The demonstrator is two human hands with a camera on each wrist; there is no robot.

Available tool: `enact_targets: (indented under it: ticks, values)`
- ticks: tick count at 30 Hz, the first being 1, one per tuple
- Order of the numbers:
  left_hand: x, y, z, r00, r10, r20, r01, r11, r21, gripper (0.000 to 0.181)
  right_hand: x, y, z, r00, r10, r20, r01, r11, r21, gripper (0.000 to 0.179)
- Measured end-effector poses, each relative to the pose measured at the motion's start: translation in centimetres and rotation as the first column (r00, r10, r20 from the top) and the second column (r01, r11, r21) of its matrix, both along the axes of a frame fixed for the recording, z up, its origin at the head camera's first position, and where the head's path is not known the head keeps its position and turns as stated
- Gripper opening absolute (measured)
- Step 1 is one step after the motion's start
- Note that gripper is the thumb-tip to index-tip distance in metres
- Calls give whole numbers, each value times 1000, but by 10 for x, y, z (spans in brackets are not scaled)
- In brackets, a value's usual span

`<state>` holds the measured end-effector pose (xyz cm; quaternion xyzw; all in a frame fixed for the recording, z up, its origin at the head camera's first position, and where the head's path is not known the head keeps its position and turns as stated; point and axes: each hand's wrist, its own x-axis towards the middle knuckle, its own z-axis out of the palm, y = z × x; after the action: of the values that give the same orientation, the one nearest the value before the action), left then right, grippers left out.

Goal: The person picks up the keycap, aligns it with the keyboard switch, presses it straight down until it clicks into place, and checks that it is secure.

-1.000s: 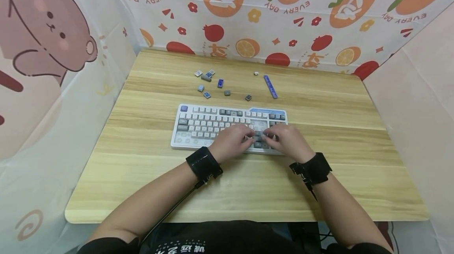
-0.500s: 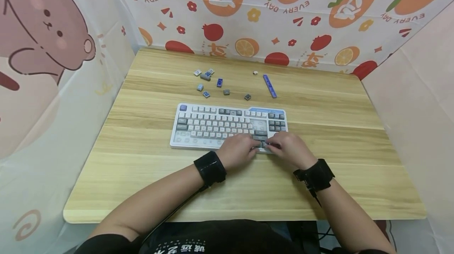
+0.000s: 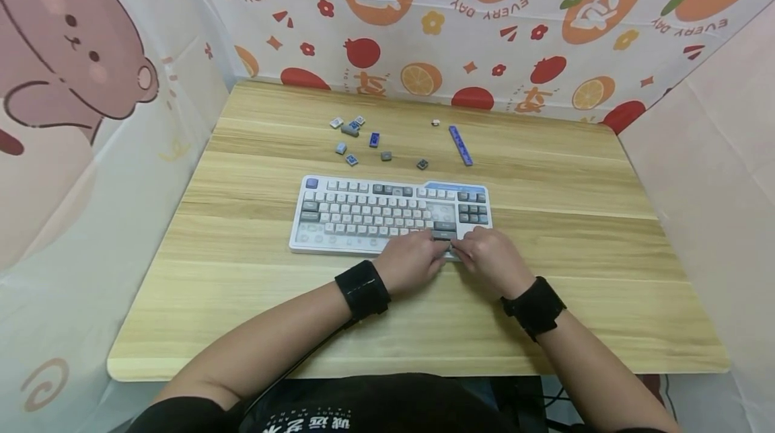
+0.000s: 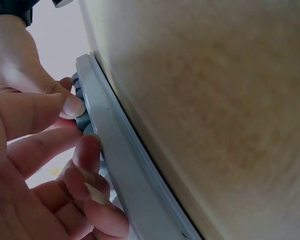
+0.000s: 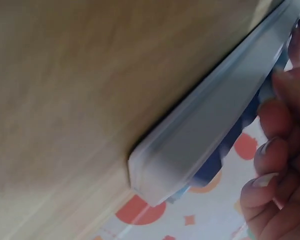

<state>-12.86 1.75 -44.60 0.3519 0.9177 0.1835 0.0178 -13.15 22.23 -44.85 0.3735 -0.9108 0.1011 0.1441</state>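
A pale mechanical keyboard point(image 3: 301, 246) lies across the middle of the table, with white and grey keycaps; its bottom row at left shows bare, see-through spots. My left hand point(image 3: 408, 263) is over the front edge, its index finger reaching onto the grey keycaps point(image 4: 82, 121) at the right, other fingers bent. Facing it, my right hand point(image 3: 493, 261) pinches at a small grey keycap on the bottom row, mostly covered by the fingers. In the right wrist view the keyboard's side point(image 5: 190, 135) runs beside the right hand's fingers point(image 5: 270, 155).
Behind the keyboard lie loose keycaps: a long blue one point(image 3: 461, 146), a dark blue one point(image 3: 375, 140), a light blue one point(image 3: 341, 148), a dark grey one point(image 3: 422, 164), a tiny white one point(image 3: 435, 122) and several others. Patterned cloth point(image 3: 387, 50) hangs behind the table point(image 3: 242, 312).
Both hands have come down toward the keyboard's front edge, uncovering grey keys above them. The left index finger has moved right, closer to the right fingertips. The loose keycaps stay put.
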Motion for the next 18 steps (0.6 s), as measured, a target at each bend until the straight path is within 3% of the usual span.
enact_targets:
  ticks: [6,18]
  values:
    - [2,3,2,999,-5,-36,3,998,-59,34,1,-5,-3,1000,-13,18,12,1000,29,9]
    - [-1,4,7,999,-36,-8,35,995,-92,30,1,-4,4,995,11,99,-21,995,100,11]
